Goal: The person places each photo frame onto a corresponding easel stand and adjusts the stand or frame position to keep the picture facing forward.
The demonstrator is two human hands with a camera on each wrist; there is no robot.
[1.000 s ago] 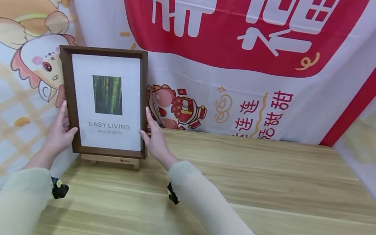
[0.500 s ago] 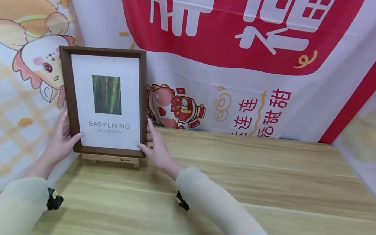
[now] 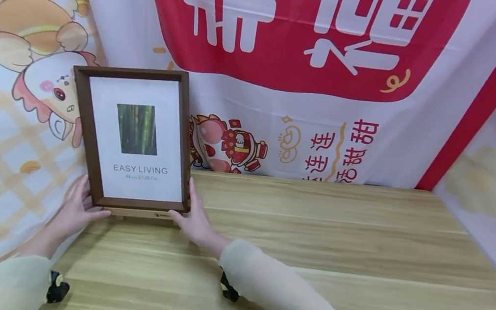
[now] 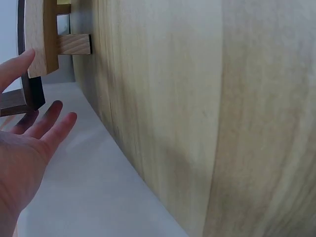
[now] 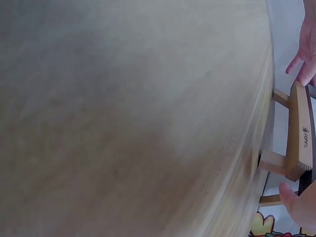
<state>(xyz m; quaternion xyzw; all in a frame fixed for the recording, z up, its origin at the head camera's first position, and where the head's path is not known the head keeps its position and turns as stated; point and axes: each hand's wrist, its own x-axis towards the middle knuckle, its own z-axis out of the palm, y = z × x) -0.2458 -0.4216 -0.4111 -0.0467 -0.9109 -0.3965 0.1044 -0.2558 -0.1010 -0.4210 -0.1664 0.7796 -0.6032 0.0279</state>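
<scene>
A dark brown picture frame [image 3: 182, 139] stands tilted slightly back on a small wooden easel [image 3: 138, 213]. Behind its glazing a white sheet [image 3: 100, 127] shows a green bamboo picture and the words "EASY LIVING". My left hand [image 3: 73, 212] is at the lower left corner, its thumb against the easel's ledge [image 4: 42, 37] and the other fingers spread beside the frame. At the lower right corner my right hand [image 3: 196, 223] has its fingers straight along the frame's side, the thumb by the ledge end. Whether the right fingertips touch the frame is hard to tell.
The easel's feet [image 5: 272, 162] rest on a wood-grain table [image 3: 311, 239]. A printed cloth [image 3: 22, 155] hangs close on the left, and a red and white banner [image 3: 253, 96] hangs behind. Each wrist carries a small black camera [image 3: 57, 287].
Both hands have slid down the frame's sides to its bottom corners, thumbs now level with the easel's ledge. The frame stays put on the easel; the head view has shifted slightly.
</scene>
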